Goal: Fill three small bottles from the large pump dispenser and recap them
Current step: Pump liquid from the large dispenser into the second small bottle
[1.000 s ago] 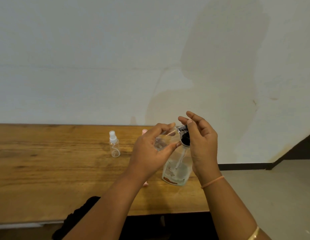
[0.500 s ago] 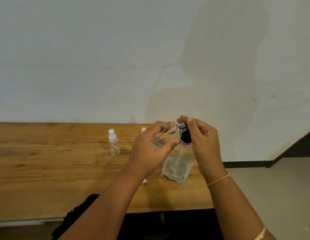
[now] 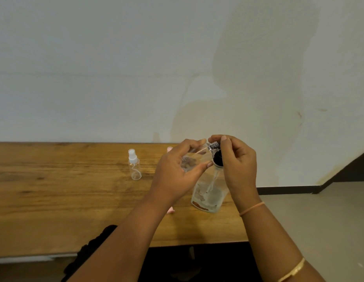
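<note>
Left hand (image 3: 177,169) gripped a small clear bottle (image 3: 194,159), contents unclear; right hand (image 3: 237,165) pinched its cap (image 3: 214,145), partly hiding the nearly empty dispenser (image 3: 209,192) on the worktop (image 3: 55,200)

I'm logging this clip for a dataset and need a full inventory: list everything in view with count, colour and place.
small bottle: 1, clear, tilted in the left hand at the pump nozzle
pump dispenser: 1, clear with black pump head, standing near the table's right end
spray bottle: 1, clear with white sprayer, upright on the table, left of the hands
pink object: 1, mostly hidden behind the left hand, kind unclear
table: 1, brown wood, against the wall
wall: 1, off-white, stained
wristband: 1, orange, right wrist
bangle: 1, gold, right forearm
left hand: 1, holding the small bottle
right hand: 1, on the pump head
</note>
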